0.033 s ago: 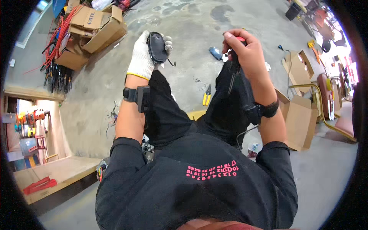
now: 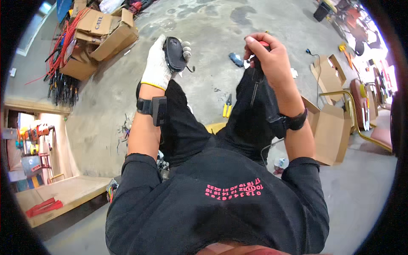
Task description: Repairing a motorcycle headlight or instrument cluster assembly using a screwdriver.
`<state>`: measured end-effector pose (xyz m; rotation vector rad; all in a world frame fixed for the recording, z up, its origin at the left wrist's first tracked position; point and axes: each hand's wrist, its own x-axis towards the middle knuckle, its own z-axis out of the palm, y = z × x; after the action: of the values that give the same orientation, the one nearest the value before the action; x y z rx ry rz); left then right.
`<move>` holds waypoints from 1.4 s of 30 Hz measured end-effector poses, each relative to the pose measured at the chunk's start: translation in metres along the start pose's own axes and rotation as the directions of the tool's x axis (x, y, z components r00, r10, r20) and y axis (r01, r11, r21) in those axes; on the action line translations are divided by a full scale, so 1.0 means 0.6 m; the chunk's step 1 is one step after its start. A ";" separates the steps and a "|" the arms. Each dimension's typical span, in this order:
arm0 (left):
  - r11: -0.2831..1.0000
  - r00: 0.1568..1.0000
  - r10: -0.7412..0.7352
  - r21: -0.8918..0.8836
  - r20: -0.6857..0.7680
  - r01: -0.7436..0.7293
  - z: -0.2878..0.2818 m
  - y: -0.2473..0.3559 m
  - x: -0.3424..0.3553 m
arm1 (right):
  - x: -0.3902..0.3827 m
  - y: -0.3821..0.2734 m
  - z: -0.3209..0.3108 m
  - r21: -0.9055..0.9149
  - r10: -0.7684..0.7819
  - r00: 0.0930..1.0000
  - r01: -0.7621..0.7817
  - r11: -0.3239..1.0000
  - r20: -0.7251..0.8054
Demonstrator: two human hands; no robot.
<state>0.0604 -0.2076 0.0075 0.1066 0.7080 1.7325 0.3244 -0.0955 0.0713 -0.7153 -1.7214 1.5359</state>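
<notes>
My left hand [image 2: 154,66], in a white knit glove with a yellow cuff, is closed around a black oval part [image 2: 175,55]. A short dark wire [image 2: 191,68] with a bent end sticks out of its lower right side. Across from it, my bare right hand [image 2: 275,61] grips a screwdriver [image 2: 257,73] with a red and black handle. The thin shaft points down toward my thigh. Some of its fingers are hidden behind the handle. On the floor just left of that hand lies a shiny blue rounded object [image 2: 236,60].
Yellow-handled pliers [image 2: 228,106] lie on the floor between my legs. Open cardboard boxes stand at the far left [image 2: 106,36] and at the right [image 2: 330,134], beside a chair [image 2: 359,104]. Red cables [image 2: 68,40] hang at the left. A wooden ledge [image 2: 72,187] runs along the lower left.
The right hand and screwdriver sit very slightly further left, and the whole scene has shifted a little with the view. Both grips are the same.
</notes>
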 end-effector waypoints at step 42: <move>0.977 0.998 0.064 -0.203 0.004 -0.061 -0.145 -0.266 -0.032 | -0.112 0.288 0.101 -0.145 0.050 0.973 -0.017 0.989 0.227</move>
<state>0.1648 -0.2415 -0.1384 -0.0036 0.5211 1.8534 0.3065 -0.1604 -0.1115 -0.6602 -2.0167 1.5814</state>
